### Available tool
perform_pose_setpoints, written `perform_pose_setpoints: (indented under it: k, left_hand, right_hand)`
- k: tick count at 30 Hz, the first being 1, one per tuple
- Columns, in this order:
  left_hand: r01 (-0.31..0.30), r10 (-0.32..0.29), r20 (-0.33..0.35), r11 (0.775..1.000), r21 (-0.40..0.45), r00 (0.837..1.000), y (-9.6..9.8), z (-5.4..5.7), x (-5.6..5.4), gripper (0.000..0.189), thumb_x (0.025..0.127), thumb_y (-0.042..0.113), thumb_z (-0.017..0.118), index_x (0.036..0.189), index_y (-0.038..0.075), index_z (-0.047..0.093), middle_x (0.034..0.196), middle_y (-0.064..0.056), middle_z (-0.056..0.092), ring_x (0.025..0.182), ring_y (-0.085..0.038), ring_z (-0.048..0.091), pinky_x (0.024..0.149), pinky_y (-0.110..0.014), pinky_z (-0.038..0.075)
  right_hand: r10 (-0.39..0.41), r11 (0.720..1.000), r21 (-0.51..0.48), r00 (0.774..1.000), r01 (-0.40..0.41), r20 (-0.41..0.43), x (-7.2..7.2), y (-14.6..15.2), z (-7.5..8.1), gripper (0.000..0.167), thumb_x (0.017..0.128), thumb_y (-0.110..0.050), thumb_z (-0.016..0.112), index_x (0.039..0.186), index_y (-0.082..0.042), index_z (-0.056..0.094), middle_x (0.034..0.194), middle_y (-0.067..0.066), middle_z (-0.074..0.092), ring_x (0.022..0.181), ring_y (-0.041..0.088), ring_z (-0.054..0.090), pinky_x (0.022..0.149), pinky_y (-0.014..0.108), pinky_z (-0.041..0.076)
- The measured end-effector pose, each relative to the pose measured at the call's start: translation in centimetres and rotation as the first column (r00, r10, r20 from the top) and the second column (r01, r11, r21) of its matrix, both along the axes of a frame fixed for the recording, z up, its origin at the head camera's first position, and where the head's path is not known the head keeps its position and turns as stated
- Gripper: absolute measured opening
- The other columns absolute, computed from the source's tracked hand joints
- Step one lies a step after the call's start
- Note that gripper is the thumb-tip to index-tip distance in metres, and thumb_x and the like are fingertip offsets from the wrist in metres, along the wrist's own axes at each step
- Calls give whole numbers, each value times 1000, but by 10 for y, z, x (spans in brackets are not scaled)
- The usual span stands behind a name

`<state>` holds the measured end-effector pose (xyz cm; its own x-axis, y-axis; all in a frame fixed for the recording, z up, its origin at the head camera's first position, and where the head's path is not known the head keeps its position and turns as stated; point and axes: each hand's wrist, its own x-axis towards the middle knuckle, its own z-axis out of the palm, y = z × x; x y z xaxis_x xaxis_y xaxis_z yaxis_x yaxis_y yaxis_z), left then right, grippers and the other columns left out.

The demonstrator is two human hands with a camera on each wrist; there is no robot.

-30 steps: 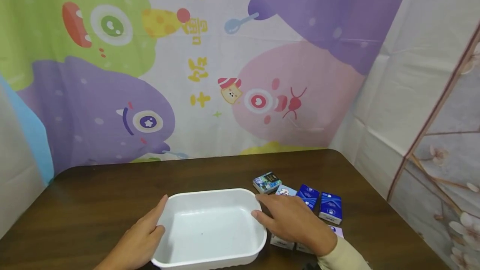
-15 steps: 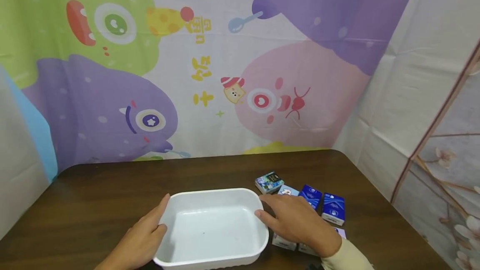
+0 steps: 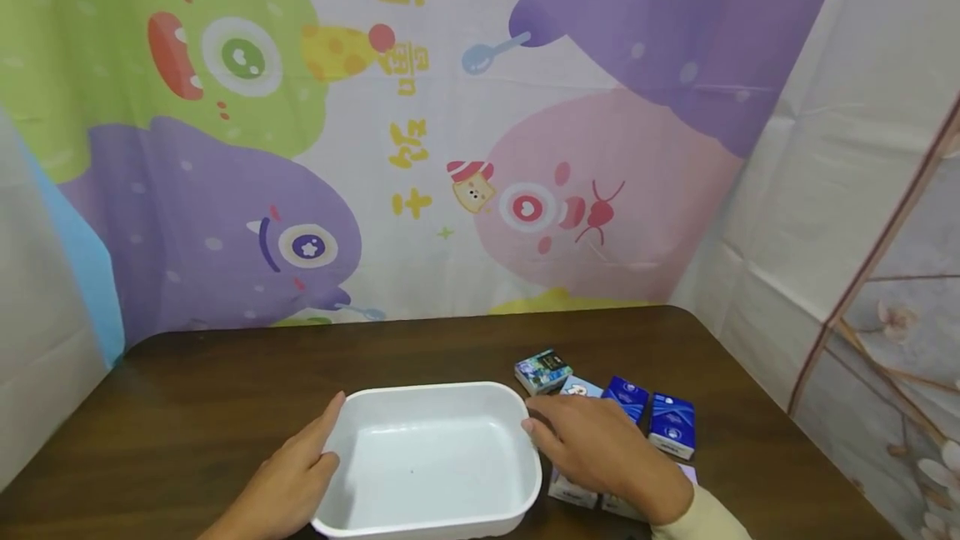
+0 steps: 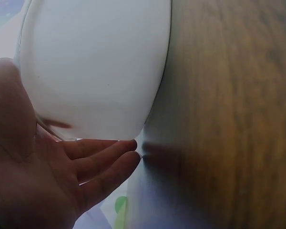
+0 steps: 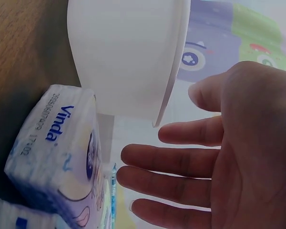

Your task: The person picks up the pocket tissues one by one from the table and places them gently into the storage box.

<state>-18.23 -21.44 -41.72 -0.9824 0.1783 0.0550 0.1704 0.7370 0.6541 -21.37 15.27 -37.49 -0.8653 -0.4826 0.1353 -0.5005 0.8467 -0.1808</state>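
Printed cloth with cartoon monsters [image 3: 435,140] hung behind the dark-brown wooden tabletop [image 3: 225,373] I was viewing remotely. Of my hands, the left hand [image 3: 288,469] came first, fingers nearly straight against one end of a white, round-cornered rectangular tray [image 3: 431,473], seemingly touching but not gripping. The tray sat flat at the near middle. Steadying it well, I judged, called for light, equal pressure from both ends; a one-sided push could skid it. At its other end, the right hand [image 3: 600,448] was spread and held nothing; I could not tell whether its fingertips met the rim. Just beyond lay a dark patterned pack [image 3: 542,370], a light-blue pack [image 3: 579,387], glossy dark-blue packs [image 3: 672,425] and pale lilac-and-white packs [image 5: 62,133], partly hidden, so I reckoned that wrist needed care not to nudge them.
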Motion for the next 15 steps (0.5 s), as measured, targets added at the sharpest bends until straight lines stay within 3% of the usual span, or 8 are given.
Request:
perform_pose_setpoints:
  k: [6,15]
  left_hand:
    - [-14,14,-14,1000,0,1000,1,1,1,65,100,10,45,161,12,22,161,-13,30,142,-34,35,107,-60,33]
    - [-27,27,-31,1000,3,999,0,1,3,64,100,10,47,160,12,25,160,-13,34,140,-33,39,104,-57,37]
  right_hand:
    - [-45,999,19,999,46,-17,5,2,-1,30,102,-34,53,124,-22,70,113,-10,71,105,14,66,86,46,54]
    - [-75,996,44,997,75,-3,9,6,-2,30,99,-31,58,125,-20,70,115,-7,71,108,16,66,88,47,53]
